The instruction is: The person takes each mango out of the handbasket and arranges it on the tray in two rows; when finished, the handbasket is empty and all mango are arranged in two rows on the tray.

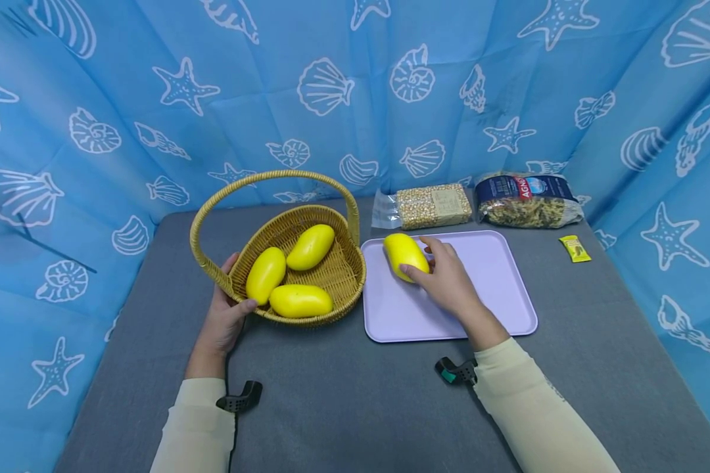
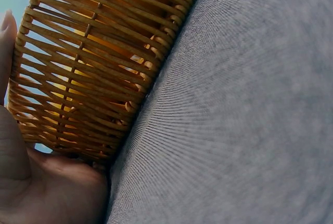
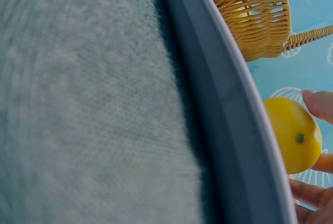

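My left hand (image 1: 221, 325) grips the left side of a wicker basket (image 1: 347, 268), thumb over the rim beside the handle's foot. Inside the basket lie three yellow mangoes, one at the back (image 1: 311, 247), one at the left (image 1: 265, 275) and one at the front (image 1: 301, 301). A fourth mango (image 1: 405, 255) is at the left part of a pale lilac tray (image 1: 497, 279). My right hand (image 1: 451, 284) holds this mango from the right between thumb and fingers. In the right wrist view, the mango's stem end (image 3: 301, 138) shows past the tray's raised edge (image 3: 229, 78).
Behind the tray lie a clear bag of pale kernels (image 1: 428, 205) and a larger dark-labelled bag (image 1: 526, 200). A small yellow packet (image 1: 575, 249) is at the right. A blue shell-patterned curtain (image 1: 325, 85) surrounds the grey table (image 1: 343, 401). The basket's tall handle (image 1: 272, 175) arches above it.
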